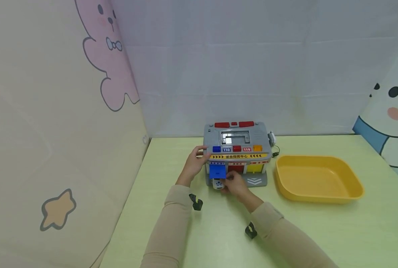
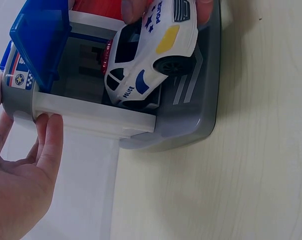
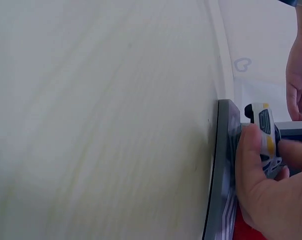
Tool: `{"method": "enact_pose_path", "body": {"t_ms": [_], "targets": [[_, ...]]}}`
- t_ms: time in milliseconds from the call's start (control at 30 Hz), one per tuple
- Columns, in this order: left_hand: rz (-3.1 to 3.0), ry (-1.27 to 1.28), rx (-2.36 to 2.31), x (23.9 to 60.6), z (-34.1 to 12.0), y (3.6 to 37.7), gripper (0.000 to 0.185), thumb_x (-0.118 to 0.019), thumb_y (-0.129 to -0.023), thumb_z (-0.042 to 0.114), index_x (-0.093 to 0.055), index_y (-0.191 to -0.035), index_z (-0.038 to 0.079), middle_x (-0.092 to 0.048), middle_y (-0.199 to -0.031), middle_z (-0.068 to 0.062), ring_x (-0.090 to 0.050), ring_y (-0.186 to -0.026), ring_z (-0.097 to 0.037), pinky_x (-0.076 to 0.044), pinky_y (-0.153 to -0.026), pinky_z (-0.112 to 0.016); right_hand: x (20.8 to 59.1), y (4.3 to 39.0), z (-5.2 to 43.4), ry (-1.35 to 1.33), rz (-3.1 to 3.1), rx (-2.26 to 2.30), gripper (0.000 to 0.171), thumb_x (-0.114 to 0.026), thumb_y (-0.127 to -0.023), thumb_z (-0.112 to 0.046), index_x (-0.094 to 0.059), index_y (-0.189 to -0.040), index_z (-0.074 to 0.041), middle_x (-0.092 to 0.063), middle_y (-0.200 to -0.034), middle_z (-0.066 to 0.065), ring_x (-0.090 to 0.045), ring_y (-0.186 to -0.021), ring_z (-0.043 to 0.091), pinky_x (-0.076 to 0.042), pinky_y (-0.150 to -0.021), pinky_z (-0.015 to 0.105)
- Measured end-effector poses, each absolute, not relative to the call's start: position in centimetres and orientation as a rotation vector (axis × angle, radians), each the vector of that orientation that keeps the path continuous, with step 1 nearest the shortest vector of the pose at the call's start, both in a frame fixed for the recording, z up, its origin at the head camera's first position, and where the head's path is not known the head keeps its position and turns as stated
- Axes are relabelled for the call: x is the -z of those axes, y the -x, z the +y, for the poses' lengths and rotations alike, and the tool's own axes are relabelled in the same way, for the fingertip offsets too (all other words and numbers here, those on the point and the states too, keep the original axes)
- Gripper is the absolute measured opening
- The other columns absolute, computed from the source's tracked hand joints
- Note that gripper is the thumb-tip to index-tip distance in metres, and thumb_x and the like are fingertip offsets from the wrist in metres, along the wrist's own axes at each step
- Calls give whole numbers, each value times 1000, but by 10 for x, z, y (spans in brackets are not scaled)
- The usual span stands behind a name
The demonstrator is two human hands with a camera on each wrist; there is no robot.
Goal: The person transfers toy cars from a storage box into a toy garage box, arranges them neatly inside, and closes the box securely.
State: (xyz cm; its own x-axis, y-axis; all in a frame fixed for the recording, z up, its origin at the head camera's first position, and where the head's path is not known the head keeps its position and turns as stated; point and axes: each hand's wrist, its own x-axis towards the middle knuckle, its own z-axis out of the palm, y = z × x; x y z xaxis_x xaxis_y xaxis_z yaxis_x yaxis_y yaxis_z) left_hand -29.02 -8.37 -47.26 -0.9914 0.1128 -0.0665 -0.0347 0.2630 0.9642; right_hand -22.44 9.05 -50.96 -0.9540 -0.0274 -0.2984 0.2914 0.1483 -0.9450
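A grey toy rescue station (image 1: 237,143) stands on the table with blue, red and yellow bays. Its blue door (image 1: 217,172) is lifted open. My right hand (image 1: 236,186) pinches a white toy police car (image 1: 218,184) at the mouth of the blue bay, on the grey ramp. In the left wrist view the police car (image 2: 151,55) is tilted, its rear half inside the bay under the blue door (image 2: 41,40). My left hand (image 1: 195,163) rests with straight fingers (image 2: 51,145) against the station's left wall. In the right wrist view my right hand (image 3: 270,190) holds the car (image 3: 265,132).
A yellow tray (image 1: 353,186) sits to the right of the station. A cable (image 1: 275,152) hangs at the station's right side. Fabric walls close the table's left and back edges. The pale green tabletop (image 1: 219,230) lies in front of the station.
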Motion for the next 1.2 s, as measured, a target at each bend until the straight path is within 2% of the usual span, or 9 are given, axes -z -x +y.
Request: {"method": "enact_pose_path", "body": {"t_ms": [167,333,533,733,867,1200], "targets": [[2398,-83,-1838,472,-84,289,47,-64,-95,41,-53,-136,20,-52,-130,-13,-59,-105,-24,-49,-92,-43,512,220,96,-144,2159,1964,23,-63,-88,9,-45,-100,6,-54,-99,21,-61,-82,31,-57,-74,41],[2407,-90,-1830,472,-84,289,48,-63,-94,42,-52,-136,21,-52,-129,-12,-59,-105,-24,-49,-91,-41,509,216,100,-71,2282,1871,28,-71,-75,13,-51,-93,3,-57,-97,16,-54,-89,28,-51,-73,34],[2402,-58,-1822,472,-83,288,47,-63,-95,41,-53,-136,21,-52,-130,-12,-60,-105,-24,-49,-91,-42,510,215,101,-21,2322,1815,14,-66,-77,15,-59,-84,5,-64,-89,11,-57,-81,22,-52,-72,32],[2419,-40,-1813,472,-82,289,47,-63,-95,41,-52,-136,21,-52,-131,-12,-59,-106,-24,-49,-92,-42,511,215,100,-15,2333,1780,13,-65,-81,11,-67,-94,9,-68,-99,16,-61,-86,24,-53,-79,38],[2428,-33,-1806,471,-82,289,47,-63,-95,41,-52,-136,22,-52,-131,-12,-59,-106,-25,-49,-92,-41,509,216,103,25,2343,1749,15,-66,-81,8,-69,-96,7,-69,-99,14,-61,-86,23,-53,-79,37],[2446,-36,-1785,471,-82,289,48,-62,-95,41,-52,-137,21,-52,-131,-12,-59,-106,-24,-50,-91,-41,516,225,105,-44,2267,1752,30,-63,-86,7,-62,-116,14,-66,-113,23,-63,-98,28,-51,-88,42]]}}
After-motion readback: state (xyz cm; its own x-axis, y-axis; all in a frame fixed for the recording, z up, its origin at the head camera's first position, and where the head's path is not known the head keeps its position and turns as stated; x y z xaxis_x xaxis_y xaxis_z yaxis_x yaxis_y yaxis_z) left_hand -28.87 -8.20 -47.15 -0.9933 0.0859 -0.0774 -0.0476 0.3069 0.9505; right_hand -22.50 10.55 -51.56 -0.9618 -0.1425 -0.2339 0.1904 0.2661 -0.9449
